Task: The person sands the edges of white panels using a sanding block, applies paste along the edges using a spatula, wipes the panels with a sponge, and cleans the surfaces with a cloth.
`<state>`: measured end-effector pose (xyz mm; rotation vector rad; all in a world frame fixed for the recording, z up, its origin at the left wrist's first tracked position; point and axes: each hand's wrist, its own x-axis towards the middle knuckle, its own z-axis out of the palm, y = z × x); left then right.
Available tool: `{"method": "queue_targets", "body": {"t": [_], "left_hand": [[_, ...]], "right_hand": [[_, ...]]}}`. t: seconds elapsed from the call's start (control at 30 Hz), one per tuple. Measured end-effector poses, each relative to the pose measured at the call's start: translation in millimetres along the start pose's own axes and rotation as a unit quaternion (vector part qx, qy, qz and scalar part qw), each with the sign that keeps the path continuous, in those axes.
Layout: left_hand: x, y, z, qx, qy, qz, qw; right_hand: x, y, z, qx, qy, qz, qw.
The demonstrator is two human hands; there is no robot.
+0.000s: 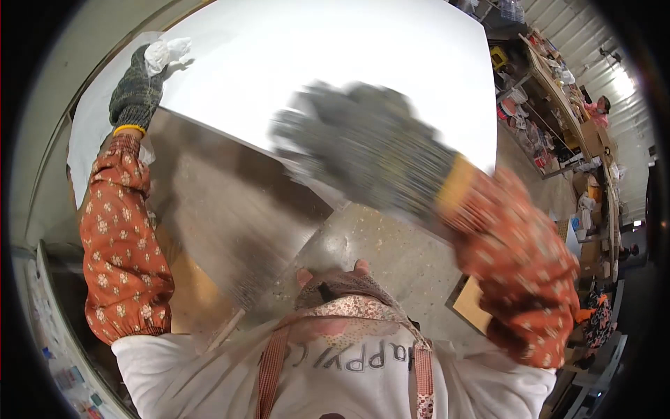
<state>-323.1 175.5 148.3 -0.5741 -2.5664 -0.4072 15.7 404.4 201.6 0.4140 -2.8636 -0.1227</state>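
Observation:
A large white sheet or panel (230, 52) with a bright, smooth surface stretches out in front of me. At its far left side, my left hand (136, 87), in a dark grey knitted glove with a yellow cuff, is closed on a crumpled white wad (167, 54); whether that is cloth or thin film is unclear. My right hand (370, 143), gloved alike, is over the panel near its front edge and strongly smeared by motion. Its fingers are too blurred to show whether they hold anything. Orange flowered sleeves cover both forearms.
Below the panel's front edge lies a brown-grey surface (216, 202), with speckled floor (398, 258) beside it. A yellowish board (473, 305) lies at the lower right. Cluttered shelves (551, 91) line the right, where another person (598, 109) in pink appears far off.

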Motion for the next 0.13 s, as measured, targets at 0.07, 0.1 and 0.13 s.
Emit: {"method": "queue_targets", "body": {"t": [0.07, 0.1, 0.13], "left_hand": [[-14.0, 38.9, -40.5, 0.100, -0.027, -0.020, 0.994], [-24.8, 51.3, -54.7, 0.106, -0.024, -0.030, 0.994], [-36.4, 69.1, -74.5, 0.118, 0.006, -0.011, 0.993]], "right_hand": [[-67.0, 6.2, -29.1, -0.010, -0.043, 0.026, 0.999], [-100.5, 7.3, -43.3, -0.018, -0.031, 0.021, 0.999], [-102.8, 11.3, -51.0, -0.015, -0.023, 0.011, 1.000]]}}
